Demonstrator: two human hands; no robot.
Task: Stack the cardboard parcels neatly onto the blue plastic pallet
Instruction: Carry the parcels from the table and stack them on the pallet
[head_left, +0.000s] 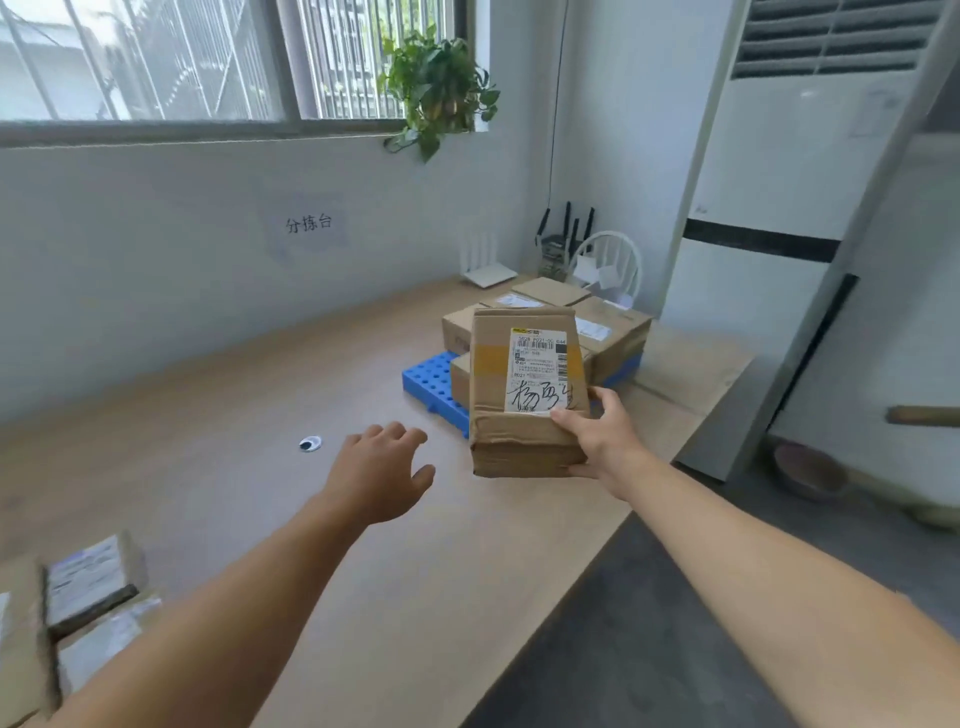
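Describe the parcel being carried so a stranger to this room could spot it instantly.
On the long wooden table under the window sits a blue pallet. In front of it the right hand holds one cardboard parcel. Unlike the stacked parcels behind, it has yellow tape and big black handwriting on its label.

Light: bright, even daylight.
Source: window (156, 62), upper left of frame, panes blown out to near white.
Shadows: soft and diffuse, faint on the tabletop (234, 493).
Glare: pale sheen on the white air-conditioner cabinet (795, 156), upper right.
Sharpest zone: held parcel (519, 441), centre of frame, label handwriting legible.
Blur: lower-left parcels (88, 587) smeared, labels unreadable; bottom edge soft throughout.
Distortion: wide-angle; window sill (208, 132) bowed, cabinet leaning inward at right edge.
Overall: mild compression softness.
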